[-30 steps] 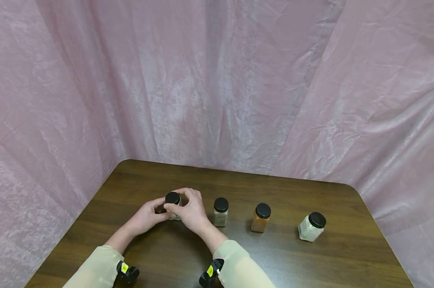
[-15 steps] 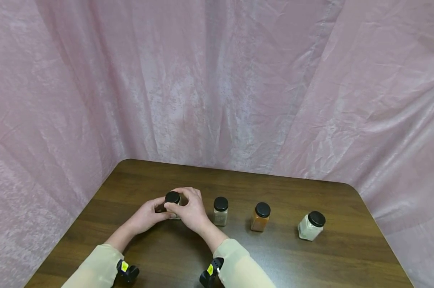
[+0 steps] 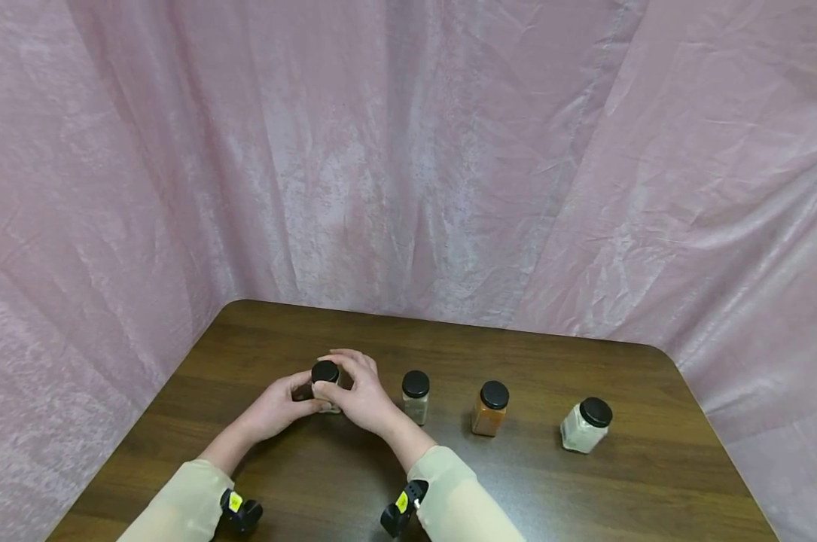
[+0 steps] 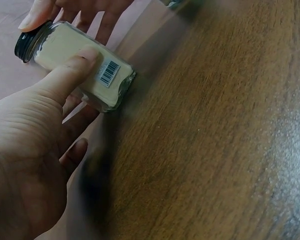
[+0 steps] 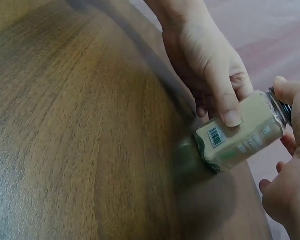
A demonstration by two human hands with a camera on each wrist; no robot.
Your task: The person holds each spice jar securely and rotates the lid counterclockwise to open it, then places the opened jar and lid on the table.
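A square glass spice jar (image 4: 65, 44) of pale beige powder, with a barcode sticker, stands on the table toward the left. Its black screw lid (image 3: 324, 370) is on. My left hand (image 3: 272, 410) grips the jar's body, thumb across the near face and fingers behind. At the top, my right hand (image 3: 362, 393) pinches the lid between thumb and fingers, as the right wrist view shows at the lid's edge (image 5: 286, 107). To the right of my hands stands a similar jar (image 3: 416, 399) of greyish-beige contents.
Farther right are a jar of orange powder (image 3: 490, 410) and a jar of white contents (image 3: 585, 427), both with black lids. The brown wooden table (image 3: 618, 497) meets pink curtains (image 3: 408, 150) at its back and sides.
My right wrist and forearm have shifted slightly to the right, and the right fingers have turned a little around the lid. The left hand and the jars stay in place.
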